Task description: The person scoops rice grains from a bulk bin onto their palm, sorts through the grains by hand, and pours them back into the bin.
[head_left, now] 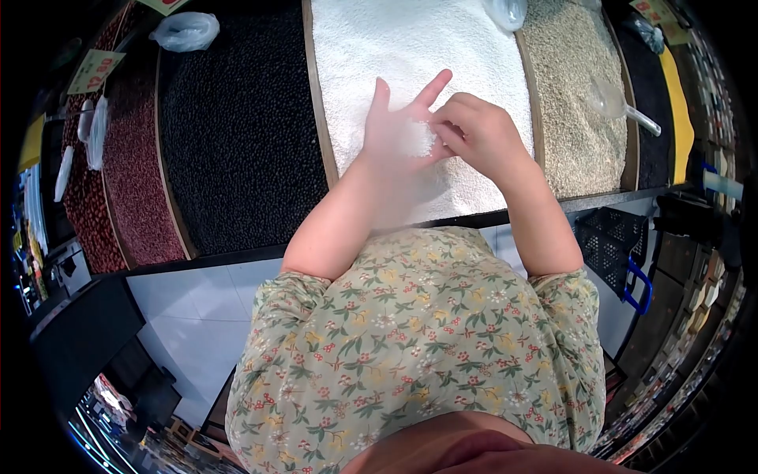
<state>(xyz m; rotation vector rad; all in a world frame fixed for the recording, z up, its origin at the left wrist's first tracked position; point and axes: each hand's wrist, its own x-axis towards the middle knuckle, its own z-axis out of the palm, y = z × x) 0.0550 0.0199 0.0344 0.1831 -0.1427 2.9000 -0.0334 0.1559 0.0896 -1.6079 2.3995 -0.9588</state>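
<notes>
My left hand point(386, 133) is held palm up over a bin of white rice point(418, 39), its thumb and fingers spread. A small heap of white rice grains point(423, 139) lies on the palm. My right hand point(483, 133) reaches in from the right, thumb and fingertips pinched together at the edge of that heap, by the left fingers. Whatever is between the right fingertips is too small to make out. A hazy smear blurs part of the left palm and wrist.
Black grains point(237, 134) fill the bin on the left, with reddish grains point(142, 166) beyond. On the right are beige grains point(572, 150) with a clear scoop point(612, 101). Wooden dividers separate the bins. Plastic bags point(185, 31) lie at the back. A black basket point(612, 241) stands below right.
</notes>
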